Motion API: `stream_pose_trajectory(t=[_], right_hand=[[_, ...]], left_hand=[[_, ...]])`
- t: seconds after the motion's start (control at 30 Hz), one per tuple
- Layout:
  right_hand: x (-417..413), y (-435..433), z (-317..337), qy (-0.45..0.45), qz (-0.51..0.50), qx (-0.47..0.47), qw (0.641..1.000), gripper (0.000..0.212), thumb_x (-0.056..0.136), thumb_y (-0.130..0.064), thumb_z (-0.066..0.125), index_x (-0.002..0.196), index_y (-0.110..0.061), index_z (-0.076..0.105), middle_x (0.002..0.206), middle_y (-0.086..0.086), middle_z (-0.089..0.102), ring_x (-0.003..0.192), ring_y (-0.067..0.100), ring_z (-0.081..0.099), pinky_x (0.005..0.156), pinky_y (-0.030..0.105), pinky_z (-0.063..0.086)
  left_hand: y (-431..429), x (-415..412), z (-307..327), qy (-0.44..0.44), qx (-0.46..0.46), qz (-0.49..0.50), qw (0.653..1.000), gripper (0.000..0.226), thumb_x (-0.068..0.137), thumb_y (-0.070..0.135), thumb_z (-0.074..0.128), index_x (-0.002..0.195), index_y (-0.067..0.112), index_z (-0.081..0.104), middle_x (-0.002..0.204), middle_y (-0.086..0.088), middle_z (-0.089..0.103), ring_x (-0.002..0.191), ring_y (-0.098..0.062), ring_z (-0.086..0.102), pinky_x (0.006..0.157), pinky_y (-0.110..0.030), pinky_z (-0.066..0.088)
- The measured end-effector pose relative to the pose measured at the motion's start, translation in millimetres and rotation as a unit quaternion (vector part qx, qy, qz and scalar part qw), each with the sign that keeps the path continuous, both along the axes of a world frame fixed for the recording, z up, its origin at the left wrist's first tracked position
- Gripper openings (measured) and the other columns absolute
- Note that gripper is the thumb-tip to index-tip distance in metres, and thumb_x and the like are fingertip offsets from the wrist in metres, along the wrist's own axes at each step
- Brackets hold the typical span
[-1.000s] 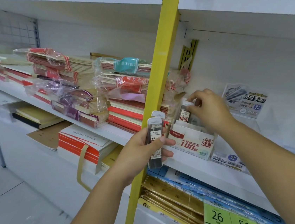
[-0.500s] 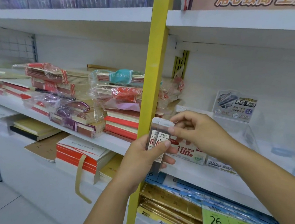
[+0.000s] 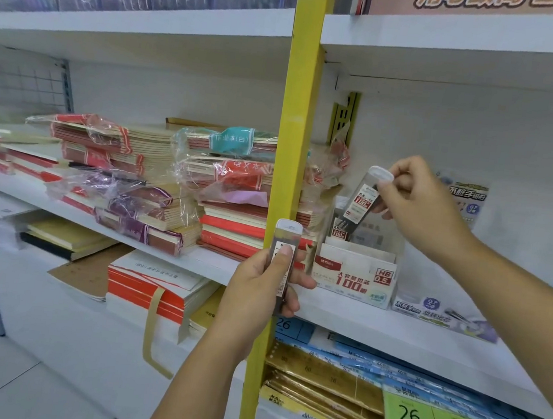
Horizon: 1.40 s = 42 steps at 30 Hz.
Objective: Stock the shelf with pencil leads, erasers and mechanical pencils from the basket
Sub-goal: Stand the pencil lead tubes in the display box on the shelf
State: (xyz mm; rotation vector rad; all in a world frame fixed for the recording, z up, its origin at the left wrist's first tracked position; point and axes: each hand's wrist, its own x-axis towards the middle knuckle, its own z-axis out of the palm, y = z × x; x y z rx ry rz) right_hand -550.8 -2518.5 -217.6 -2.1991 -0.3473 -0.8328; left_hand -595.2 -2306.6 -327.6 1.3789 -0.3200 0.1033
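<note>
The white shelf (image 3: 409, 334) carries the lead display box (image 3: 353, 278), our landmark throughout. The yellow upright (image 3: 298, 125) stands just left of the box and nearer to us; the wrapped notebook stacks (image 3: 154, 178) lie well to its left, beyond that upright. The box stands open at the top, with a few lead tubes (image 3: 340, 228) already upright in its left rear part. Above the box and slightly to its right, the right grip (image 3: 417, 204) pinches one pencil lead tube (image 3: 364, 198) near its capped end. The tube is tilted, cap up and to the right, lower end aimed at the box's opening, near the tubes there; whether it touches them we cannot tell. Left of the box and lower, in front of the upright, the left grip (image 3: 255, 296) is closed round a spare lead tube (image 3: 286, 236), held upright with the thumb across its label. We judge the step to be seating the tube in the box. To do it well, we should bring the tube upright before lowering and slide it down beside the standing tubes, label forward. We should release only once its foot rests on the box floor. The card walls look light, so a sideways push could shift the box.
</note>
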Motion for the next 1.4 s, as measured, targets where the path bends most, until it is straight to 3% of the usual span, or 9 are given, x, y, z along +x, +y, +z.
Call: stream_pose_trajectory(t=[0.3,0.6,0.73,0.87,1.0,1.1,1.23,1.33,1.4], right_hand=[[22.1,10.2,-14.0,-0.004,-0.014,-0.090,0.996,0.009,0.097,-0.025,0.053,0.102,-0.023,0.046,0.085,0.001,0.067,0.075,0.018,0.067,0.070,0.045,0.056],[35.0,9.4,-20.3,-0.004,-0.028,-0.137,0.990,0.016,0.092,-0.021,0.061,0.104,-0.028,0.053,0.076,-0.004,0.066,0.071,0.017,0.066,0.067,0.037,0.055],[36.9,9.7,-29.6,-0.032,-0.091,-0.231,0.968,0.014,0.091,-0.025,0.062,0.104,-0.021,0.060,0.085,-0.002,0.062,0.078,0.021,0.059,0.064,0.029,0.042],[31.2,5.1,-22.7,-0.001,-0.115,-0.245,0.963,0.020,0.093,-0.023,0.059,0.112,-0.021,0.062,0.098,0.002,0.060,0.087,0.021,0.057,0.073,0.034,0.047],[5.5,2.1,-16.3,-0.007,-0.050,-0.159,0.986,0.016,0.094,-0.023,0.058,0.108,-0.026,0.066,0.093,-0.008,0.064,0.082,0.008,0.058,0.076,0.029,0.048],[-23.0,6.3,-16.2,0.064,0.064,-0.066,0.994,0.013,0.093,-0.033,0.056,0.097,-0.036,0.068,0.085,-0.019,0.070,0.080,-0.007,0.062,0.070,0.017,0.044],[-42.8,13.5,-22.1,0.128,0.170,-0.042,0.976,0.024,0.088,-0.034,0.065,0.111,-0.039,0.066,0.097,-0.019,0.071,0.087,-0.004,0.065,0.073,0.017,0.052],[-39.5,7.2,-17.9,0.104,0.148,0.016,0.983,0.022,0.087,-0.018,0.069,0.100,-0.035,0.067,0.084,-0.014,0.074,0.071,0.002,0.068,0.061,0.018,0.054],[-33.7,-3.8,-6.3,0.070,0.122,0.095,0.985,0.023,0.087,-0.013,0.069,0.099,-0.031,0.063,0.079,-0.006,0.075,0.065,0.007,0.069,0.055,0.022,0.053]], left_hand=[[3.0,-0.3,-0.2,-0.002,0.016,-0.001,1.000,0.030,0.101,0.048,0.043,0.105,0.029,0.066,0.088,-0.001,0.077,0.055,-0.009,0.061,0.053,-0.020,0.050],[0.4,-0.9,-0.1,-0.005,0.011,-0.047,0.999,0.021,0.104,0.035,0.045,0.111,0.029,0.065,0.095,-0.005,0.077,0.062,-0.011,0.063,0.058,-0.024,0.054],[-2.7,0.4,-0.7,-0.022,0.031,-0.047,0.998,0.020,0.105,0.033,0.043,0.117,0.032,0.059,0.098,-0.002,0.077,0.065,-0.012,0.064,0.062,-0.026,0.056],[-6.8,2.3,-0.3,-0.032,0.037,-0.037,0.998,0.018,0.105,0.032,0.044,0.116,0.028,0.056,0.098,0.000,0.077,0.064,-0.010,0.065,0.061,-0.024,0.056],[-15.5,3.6,-0.8,-0.038,0.042,-0.029,0.998,0.016,0.102,0.032,0.050,0.110,0.025,0.062,0.099,0.003,0.077,0.071,-0.010,0.069,0.064,-0.024,0.057],[-24.7,4.2,-0.5,-0.045,0.045,-0.007,0.998,0.012,0.099,0.032,0.057,0.101,0.031,0.069,0.092,0.005,0.076,0.072,-0.006,0.068,0.066,-0.024,0.059],[-39.5,5.7,1.4,-0.063,0.039,0.008,0.997,0.011,0.097,0.030,0.061,0.096,0.031,0.072,0.085,0.004,0.073,0.070,-0.005,0.066,0.061,-0.019,0.054],[-50.2,7.8,0.6,-0.120,0.072,0.052,0.989,0.017,0.095,0.030,0.064,0.110,0.034,0.071,0.095,0.010,0.071,0.084,0.001,0.066,0.069,-0.016,0.054],[-54.0,12.7,-3.1,-0.199,0.178,0.145,0.953,0.036,0.095,0.029,0.064,0.130,0.031,0.060,0.117,0.012,0.062,0.103,0.001,0.060,0.083,-0.014,0.049]])
